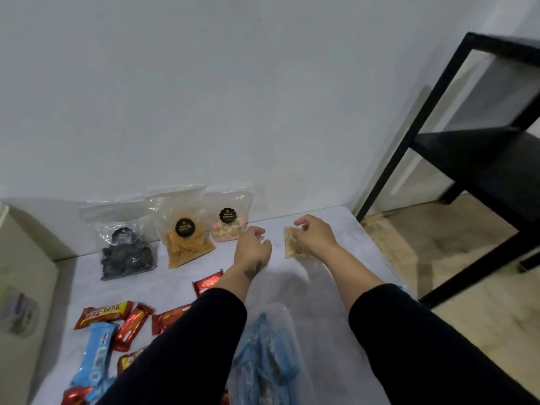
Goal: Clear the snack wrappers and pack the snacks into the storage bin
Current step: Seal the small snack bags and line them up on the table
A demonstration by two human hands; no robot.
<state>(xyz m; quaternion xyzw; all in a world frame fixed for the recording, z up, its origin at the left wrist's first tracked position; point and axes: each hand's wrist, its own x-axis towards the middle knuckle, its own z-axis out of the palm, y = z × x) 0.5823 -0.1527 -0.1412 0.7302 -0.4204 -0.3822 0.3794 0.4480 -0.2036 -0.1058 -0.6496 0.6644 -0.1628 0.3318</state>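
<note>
The clear storage bin (pixel 280 314) is sitting at the near edge of the table (pixel 292 276), between the two forearms. Both black sleeves are covering much of it, and the bottom of the picture is cutting it off. Blue wrappers (pixel 264 358) are lying inside it; their number is too blurred to count.

The right hand (pixel 314 235) is resting near the far right corner of the table on a small clear packet (pixel 292 244) of pale brown snack, its fingers (pixel 301 222) curling down over the packet's top edge and gripping it. The left hand (pixel 253 248) is hovering just beside it, fingers loosely bent; whether they are pinching anything small is hard to make out.

Three clear pouches are leaning along the far edge against the wall: a dark spiral snack pouch (pixel 127 249), a yellow stick pouch (pixel 187 238) and a pink-and-white sweet pouch (pixel 229 226), the last one partly hidden by the left hand.

Toward the near left corner, red bars (pixel 102 312) are lying loose; at least six are showing, several of them cut off by the left sleeve or by the picture's bottom edge. A blue biscuit pack (pixel 95 355) is lying among them.
</note>
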